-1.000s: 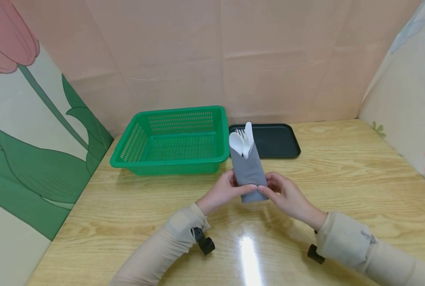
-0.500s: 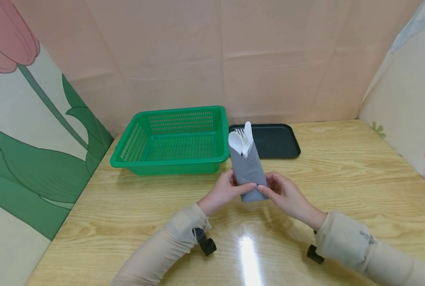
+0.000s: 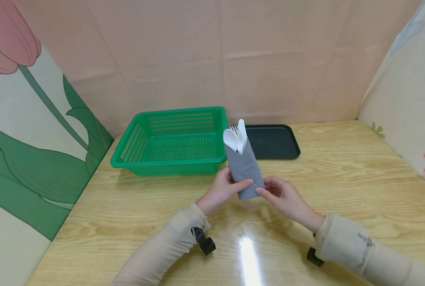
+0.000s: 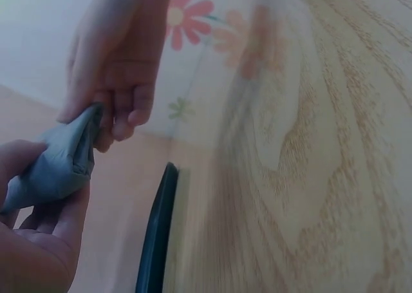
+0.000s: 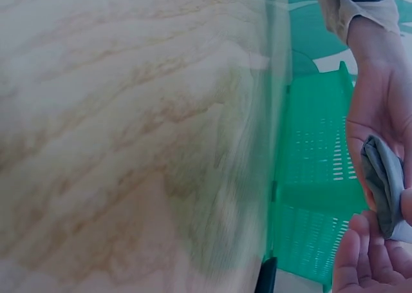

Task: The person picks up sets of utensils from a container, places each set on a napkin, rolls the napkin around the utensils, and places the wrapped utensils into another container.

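A folded grey napkin is held up above the table, tilted a little to the left. Out of its top stick a white spoon, a white fork and a white knife. My left hand grips the napkin's left side, thumb across the front and fingers behind. At the lower right edge my right hand pinches it between thumb and fingers. In the left wrist view the napkin's folded bottom end shows between both hands; the cutlery is hidden there.
A green plastic basket with slotted walls stands at the back left of the wooden table. Beside it on the right lies a black tray, partly behind the napkin and cutlery. A pink wall cloth hangs behind.
The napkin with its cutlery has shifted slightly left and up and tilts more. My left thumb has moved a little left, and the thumbs stand farther apart.
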Available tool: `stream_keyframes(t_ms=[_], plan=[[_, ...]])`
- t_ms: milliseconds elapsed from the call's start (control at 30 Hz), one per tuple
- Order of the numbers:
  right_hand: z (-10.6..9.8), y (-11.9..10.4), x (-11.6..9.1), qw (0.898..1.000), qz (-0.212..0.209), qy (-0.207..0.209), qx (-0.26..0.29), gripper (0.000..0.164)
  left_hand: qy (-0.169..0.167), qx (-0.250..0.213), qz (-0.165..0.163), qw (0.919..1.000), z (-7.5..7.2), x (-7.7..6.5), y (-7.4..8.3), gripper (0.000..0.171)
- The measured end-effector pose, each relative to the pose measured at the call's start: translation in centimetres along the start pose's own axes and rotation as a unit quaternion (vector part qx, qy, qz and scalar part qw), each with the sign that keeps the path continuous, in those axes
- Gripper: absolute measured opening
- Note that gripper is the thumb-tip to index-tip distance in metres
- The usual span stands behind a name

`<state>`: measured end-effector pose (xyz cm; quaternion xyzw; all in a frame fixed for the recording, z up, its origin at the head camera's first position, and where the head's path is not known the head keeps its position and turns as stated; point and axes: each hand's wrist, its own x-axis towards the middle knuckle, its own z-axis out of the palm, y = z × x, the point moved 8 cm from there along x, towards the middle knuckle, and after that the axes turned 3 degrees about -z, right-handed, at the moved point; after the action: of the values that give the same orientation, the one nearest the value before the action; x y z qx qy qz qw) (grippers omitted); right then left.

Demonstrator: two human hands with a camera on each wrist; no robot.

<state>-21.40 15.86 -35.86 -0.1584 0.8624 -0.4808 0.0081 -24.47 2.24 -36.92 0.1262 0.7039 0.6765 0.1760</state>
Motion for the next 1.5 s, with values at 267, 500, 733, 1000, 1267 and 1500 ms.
stream_keyframes(t_ms=[267, 500, 733, 1000, 1267, 1500], plan=[[0.0, 0.1, 0.0, 1.0, -0.007, 0.001, 0.004, 0.027, -0.011, -0.001, 0.007, 0.9999, 0.0, 0.0, 0.2, 0.039], [-0.4, 0.3, -0.1, 1.0, 0.022, 0.015, 0.014, 0.029, -0.009, -0.007, 0.003, 0.9999, 0.0, -0.1, 0.1, 0.042], [-0.6, 0.5, -0.1, 0.999, 0.038, 0.02, 0.02, 0.033, -0.004, 0.001, -0.015, 0.9999, -0.1, -0.2, 0.0, 0.042], [-0.6, 0.3, 0.0, 0.999, 0.033, -0.007, 0.038, 0.036, 0.006, 0.015, -0.026, 0.9995, -0.5, -0.4, 0.2, 0.038], [-0.7, 0.4, 0.3, 0.998, 0.043, -0.029, 0.036, 0.037, 0.004, 0.024, -0.028, 0.9993, -0.6, -0.3, 0.0, 0.037], [-1.4, 0.0, 1.0, 0.999, 0.049, 0.005, 0.008, 0.042, -0.012, 0.038, -0.017, 0.999, -0.5, -0.3, 0.2, 0.039]])
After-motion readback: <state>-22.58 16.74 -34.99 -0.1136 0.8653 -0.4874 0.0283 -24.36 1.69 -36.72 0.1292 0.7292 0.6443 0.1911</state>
